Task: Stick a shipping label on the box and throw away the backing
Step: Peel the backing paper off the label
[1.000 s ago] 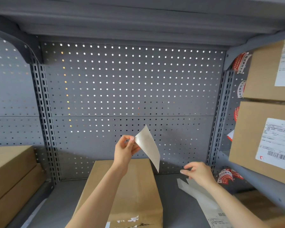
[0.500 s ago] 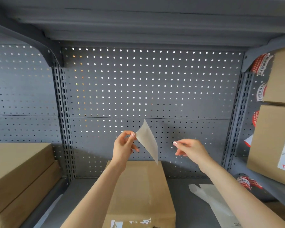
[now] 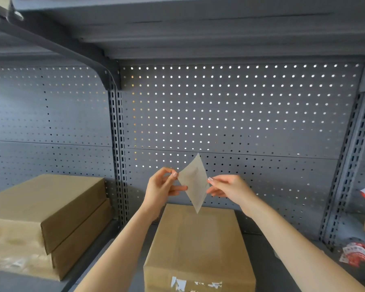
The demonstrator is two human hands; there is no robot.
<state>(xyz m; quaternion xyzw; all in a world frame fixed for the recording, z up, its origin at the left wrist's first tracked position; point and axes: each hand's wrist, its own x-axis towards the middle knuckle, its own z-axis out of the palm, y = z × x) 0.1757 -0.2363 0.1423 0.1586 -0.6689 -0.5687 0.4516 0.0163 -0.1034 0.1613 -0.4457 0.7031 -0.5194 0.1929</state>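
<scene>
- The shipping label point(image 3: 193, 182) is in the middle of the frame, a little below the centre. It is in the air, turned like a diamond with one corner up and one corner down.
- The left hand point(image 3: 161, 189) pinches the left corner of the label between thumb and fingers.
- The right hand point(image 3: 228, 189) pinches the right corner of the label in the same way. Both hands are closed on the paper.
- Faint print shows through the label near its upper part, but it is too small to read.
- The box point(image 3: 198, 245) stands directly under the label, at the lower centre of the frame, on the grey shelf point(image 3: 268, 268). The lower corner of the label is seen in front of the far top edge of the box; I cannot tell if they touch.
- The front face of the box has torn white remains of paper at the bottom edge of the frame.
- At the lower left, two flat cartons point(image 3: 44, 218) lie one upon the other.
- Behind everything is a grey perforated back panel point(image 3: 230, 114).
- At the lower right edge lie some red and white stickers point(image 3: 355, 252).
</scene>
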